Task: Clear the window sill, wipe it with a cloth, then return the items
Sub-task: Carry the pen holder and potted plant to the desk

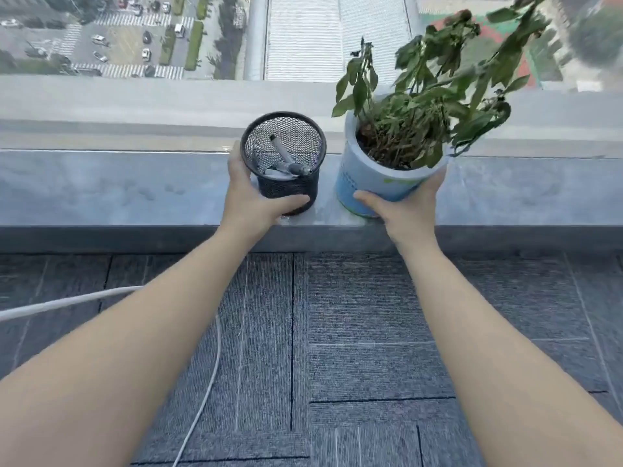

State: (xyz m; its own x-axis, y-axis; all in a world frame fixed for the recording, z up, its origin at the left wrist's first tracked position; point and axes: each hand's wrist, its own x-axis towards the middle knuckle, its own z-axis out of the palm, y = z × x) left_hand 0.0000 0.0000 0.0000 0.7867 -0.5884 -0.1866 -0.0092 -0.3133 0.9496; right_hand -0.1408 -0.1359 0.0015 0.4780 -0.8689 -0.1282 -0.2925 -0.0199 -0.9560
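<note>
A black mesh pen holder (290,187) with a grey pen inside stands near the middle of the grey window sill (118,190). My left hand (249,197) wraps around its left side and base. Right beside it is a white and blue plant pot (371,176) holding a leafy green plant (431,96), tilted slightly to the right. My right hand (404,203) grips the pot from the front and right side. Both objects sit close to the sill's front edge. No cloth is in view.
Behind the sill is the window glass (303,35), looking down on a street far below. Grey carpet tiles (354,348) cover the floor under my arms. A white cable (67,301) runs across the floor at the left.
</note>
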